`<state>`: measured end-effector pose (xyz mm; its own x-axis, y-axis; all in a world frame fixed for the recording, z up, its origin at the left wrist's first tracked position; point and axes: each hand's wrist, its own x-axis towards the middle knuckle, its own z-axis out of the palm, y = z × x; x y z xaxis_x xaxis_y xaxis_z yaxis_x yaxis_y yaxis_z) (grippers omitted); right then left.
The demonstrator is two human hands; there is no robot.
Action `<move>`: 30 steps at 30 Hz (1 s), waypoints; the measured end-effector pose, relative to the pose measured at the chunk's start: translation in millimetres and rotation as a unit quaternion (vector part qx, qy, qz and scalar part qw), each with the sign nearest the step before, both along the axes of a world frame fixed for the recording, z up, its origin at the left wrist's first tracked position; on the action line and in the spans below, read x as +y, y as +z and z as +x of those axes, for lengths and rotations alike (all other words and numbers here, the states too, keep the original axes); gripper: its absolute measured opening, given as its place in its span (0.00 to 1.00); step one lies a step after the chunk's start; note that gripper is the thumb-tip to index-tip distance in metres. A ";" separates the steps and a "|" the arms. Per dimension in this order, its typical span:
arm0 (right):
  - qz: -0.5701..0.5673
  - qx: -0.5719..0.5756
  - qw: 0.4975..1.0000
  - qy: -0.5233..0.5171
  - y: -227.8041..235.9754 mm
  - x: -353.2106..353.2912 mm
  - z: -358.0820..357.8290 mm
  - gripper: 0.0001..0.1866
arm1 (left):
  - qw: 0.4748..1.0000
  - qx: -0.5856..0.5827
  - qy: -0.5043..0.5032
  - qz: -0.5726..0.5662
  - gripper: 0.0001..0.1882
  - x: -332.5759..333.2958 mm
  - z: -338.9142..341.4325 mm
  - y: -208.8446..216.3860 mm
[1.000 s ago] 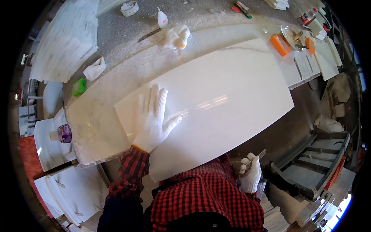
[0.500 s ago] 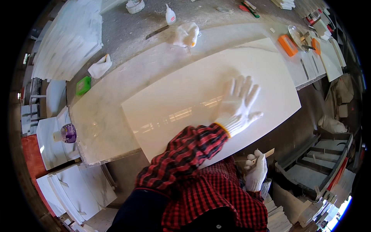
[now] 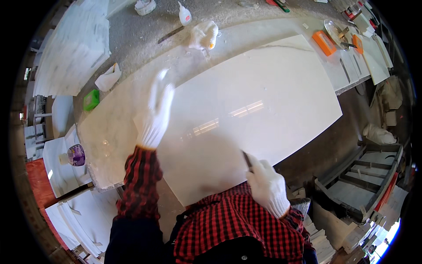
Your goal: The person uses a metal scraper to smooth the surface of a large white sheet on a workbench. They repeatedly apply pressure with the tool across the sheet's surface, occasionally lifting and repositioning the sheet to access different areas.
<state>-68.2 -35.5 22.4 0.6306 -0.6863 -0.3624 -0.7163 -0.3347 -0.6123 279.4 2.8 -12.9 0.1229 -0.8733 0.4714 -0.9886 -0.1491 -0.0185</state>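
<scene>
A large glossy cream-white slab point(image 3: 285, 97) with a faint grey vein lies on the pale stone worktop point(image 3: 110, 127). My left hand point(image 3: 154, 114), in a white knit glove, is over the slab's left edge; its fingers are stretched out and blurred, holding nothing. It hides the slab's far left corner. Also gloved, my right hand point(image 3: 267, 185) is closed on a narrow, dark flat blade point(image 3: 248, 161) by the slab's near edge. The blade points away from me, toward the slab. Whether it touches the surface I cannot tell.
Beyond the slab are a white glove point(image 3: 204, 35), a white squeeze bottle point(image 3: 184, 15) and a long dark strip point(image 3: 170, 35). Orange boxes point(image 3: 324, 43) and a metal bowl point(image 3: 332, 31) stand far right. A green box point(image 3: 91, 100) and a purple-labelled bottle point(image 3: 76, 155) are at left.
My left hand has swung left from the slab's middle to its left edge. My right hand has risen from beside my body to the near edge, bringing the blade over the slab.
</scene>
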 end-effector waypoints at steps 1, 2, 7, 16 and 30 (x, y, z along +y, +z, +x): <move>0.007 -0.037 0.999 0.004 -4.6 0.5 7.3 0.24 | 0.932 0.342 0.120 0.014 0.23 20.2 -10.4 8.3; 0.011 -0.073 0.997 0.004 -9.7 1.0 13.9 0.24 | 0.936 0.331 0.119 0.001 0.24 39.4 -9.3 4.0; 0.029 -0.171 0.984 -0.034 -22.5 -5.4 38.8 0.24 | 0.938 0.276 0.207 0.015 0.30 113.7 -25.0 -22.5; -0.106 -0.147 0.976 -0.123 -40.2 -43.7 67.9 0.26 | 0.945 0.251 0.211 0.017 0.31 112.1 -39.1 -32.0; -0.143 0.096 0.982 -0.075 -33.7 -48.7 116.6 0.31 | 0.934 0.282 0.217 0.026 0.32 108.9 -37.8 -29.3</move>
